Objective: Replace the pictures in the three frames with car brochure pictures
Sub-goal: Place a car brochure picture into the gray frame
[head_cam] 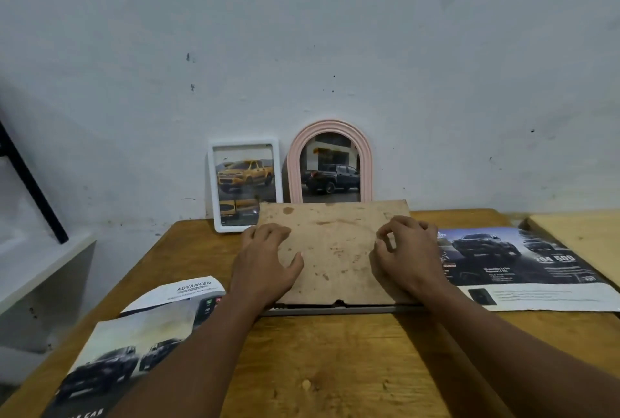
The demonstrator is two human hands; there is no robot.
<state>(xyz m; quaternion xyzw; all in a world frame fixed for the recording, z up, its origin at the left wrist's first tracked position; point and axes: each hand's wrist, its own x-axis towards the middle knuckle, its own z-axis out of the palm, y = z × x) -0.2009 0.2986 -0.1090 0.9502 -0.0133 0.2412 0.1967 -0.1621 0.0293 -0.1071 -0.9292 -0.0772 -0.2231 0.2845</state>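
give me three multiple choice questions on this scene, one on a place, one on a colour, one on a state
1. Where does the pink arched frame stand?
A. leaning on the wall, right of the white frame
B. flat on a brochure
C. hanging high up

2. What colour is the truck in the white frame?
A. red
B. yellow
C. white

3. How does the third frame lie?
A. upright
B. face down, backing board up
C. picture side up

Answers:
1 A, it leans on the wall beside the white frame.
2 B, the pickup's body is plainly yellow.
3 B, the left hand and right hand rest on the bare brown board, with no picture showing.
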